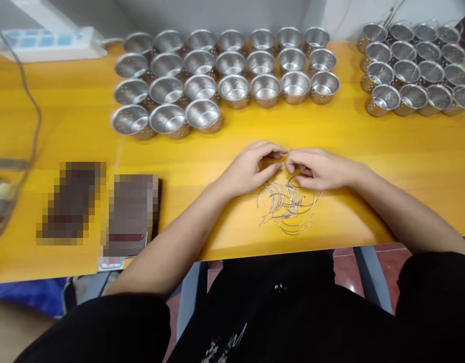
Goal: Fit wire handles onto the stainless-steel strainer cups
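Several thin curved metal wires, shaped like bucket handles, lie in a loose tangled heap near the table's front edge. Just beyond the heap is my left hand, its thumb and forefinger apart and nothing seen between them. Facing it, my right hand has bent fingers, with a gap between thumb and forefinger. The fingertips of both hands almost meet. Below the right thumb some wires pass close by; whether it touches them I cannot tell. Rows of small perforated metal cups stand upright beyond my hands.
More metal cups with wire handles stand in rows at the right back. Two blurred-out dark flat objects lie at the left on the yellow table. A white power strip and a hanging cable are at the left.
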{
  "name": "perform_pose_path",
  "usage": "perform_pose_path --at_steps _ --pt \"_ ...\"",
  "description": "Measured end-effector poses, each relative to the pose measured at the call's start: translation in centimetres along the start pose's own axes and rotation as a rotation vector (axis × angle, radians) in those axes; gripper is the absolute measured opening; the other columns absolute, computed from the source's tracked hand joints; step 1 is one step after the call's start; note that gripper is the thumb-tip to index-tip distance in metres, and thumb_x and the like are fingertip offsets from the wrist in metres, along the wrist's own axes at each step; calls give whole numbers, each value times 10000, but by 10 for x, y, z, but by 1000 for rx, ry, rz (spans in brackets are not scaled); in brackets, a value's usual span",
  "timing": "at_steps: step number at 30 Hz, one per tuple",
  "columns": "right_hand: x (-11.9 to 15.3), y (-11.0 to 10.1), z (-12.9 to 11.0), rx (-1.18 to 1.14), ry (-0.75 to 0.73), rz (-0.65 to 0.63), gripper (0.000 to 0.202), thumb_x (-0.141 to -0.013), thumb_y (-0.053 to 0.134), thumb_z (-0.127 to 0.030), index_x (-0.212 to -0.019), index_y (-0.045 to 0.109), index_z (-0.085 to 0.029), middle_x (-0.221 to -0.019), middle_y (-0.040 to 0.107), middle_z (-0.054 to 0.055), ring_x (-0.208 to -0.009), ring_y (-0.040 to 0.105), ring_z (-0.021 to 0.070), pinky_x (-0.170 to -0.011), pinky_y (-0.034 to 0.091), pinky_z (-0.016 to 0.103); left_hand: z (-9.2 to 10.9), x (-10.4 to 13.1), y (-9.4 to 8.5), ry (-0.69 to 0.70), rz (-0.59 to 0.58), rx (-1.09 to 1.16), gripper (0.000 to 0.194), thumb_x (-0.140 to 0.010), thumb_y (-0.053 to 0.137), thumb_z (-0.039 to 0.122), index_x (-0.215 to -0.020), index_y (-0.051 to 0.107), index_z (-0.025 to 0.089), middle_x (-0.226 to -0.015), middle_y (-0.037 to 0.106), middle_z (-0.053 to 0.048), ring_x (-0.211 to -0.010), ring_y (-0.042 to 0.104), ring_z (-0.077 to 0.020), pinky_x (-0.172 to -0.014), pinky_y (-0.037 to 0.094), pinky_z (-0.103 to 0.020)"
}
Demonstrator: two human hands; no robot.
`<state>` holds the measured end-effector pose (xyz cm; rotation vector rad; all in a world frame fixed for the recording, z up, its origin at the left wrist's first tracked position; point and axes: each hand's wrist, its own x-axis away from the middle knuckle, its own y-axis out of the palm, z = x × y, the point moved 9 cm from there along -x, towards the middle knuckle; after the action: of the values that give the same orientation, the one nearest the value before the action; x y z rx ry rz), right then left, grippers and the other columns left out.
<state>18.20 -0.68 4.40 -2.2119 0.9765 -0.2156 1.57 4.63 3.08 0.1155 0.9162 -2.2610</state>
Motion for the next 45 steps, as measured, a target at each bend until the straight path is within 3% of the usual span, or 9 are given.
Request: perform_pose_path --at_steps 6,10,17,22,29,33,36,42,45 --pt "2 5 -6 46 -50 10 226 -1025 660 -161 -1216 583 -256 -1009 653 -9 -816 512 170 -802 398 340 0 2 -3 -29 -14 18 339 -1200 743 393 -1456 868 209 -1431 932 -140 -1338 873 -352 -1218 675 -514" --pt "6 2 -11 -16 -99 7 186 -1093 659 -133 -1237 636 -249 -1090 712 7 -864 604 164 -813 471 323 1 4 -3 -33 5 33 334 -1199 745 395 -1448 873 213 -1417 935 -144 -1356 871 -365 -1226 672 -527" --pt "10 0 -8 1 -181 36 226 -1242 695 -215 -1395 859 -239 -1563 761 146 -1176 801 246 -1046 672 428 -3 2 -5 -60 21 83 311 -1190 779 417 -1411 891 230 -1344 938 -117 -1244 881 -327 -1181 693 -495" --pt "7 6 -4 101 -161 28 191 -1245 693 -230 -1229 884 -232 -1493 791 143 -1305 815 299 -1138 660 462 -4 0 -5 -62 -13 58 345 -1184 797 510 -1354 899 229 -1339 936 -117 -1256 865 -340 -1200 684 -504" --pt "5 14 0 328 -70 38 213 -1234 629 -190 -1295 826 -241 -1458 812 119 -1034 724 243 -843 523 379 0 -5 -3 -4 -9 -6 341 -1140 736 460 -1306 882 200 -1280 921 -117 -1191 852 -328 -1130 675 -493" --pt "3 7 5 182 -137 150 200 -1267 588 -226 -1240 785 -247 -1336 819 112 -1168 760 272 -1011 609 410 -2 -6 0 -2 -7 36 349 -1128 746 446 -1343 873 201 -1324 928 -125 -1217 864 -329 -1142 687 -496" --pt "2 -1 12 104 -158 223 198 -1288 591 -267 -1223 777 -247 -1229 821 106 -1144 752 278 -1087 622 446 -2 -7 1 12 -5 38 376 -1126 751 456 -1375 879 206 -1360 934 -129 -1243 871 -335 -1169 683 -504" --pt "3 -12 22 48 -64 291 179 -1211 703 -362 -1156 812 -231 -1082 824 76 -893 672 225 -918 569 396 -6 -9 3 7 -19 29 399 -1122 782 464 -1407 894 208 -1389 938 -138 -1284 868 -353 -1216 672 -530" --pt "5 -16 30 -40 71 337 231 -1151 800 -462 -1127 801 -232 -926 766 46 -774 605 208 -759 495 363 -5 -9 5 20 -8 34 378 -1097 787 393 -1405 892 202 -1377 933 -138 -1276 861 -344 -1216 674 -519"
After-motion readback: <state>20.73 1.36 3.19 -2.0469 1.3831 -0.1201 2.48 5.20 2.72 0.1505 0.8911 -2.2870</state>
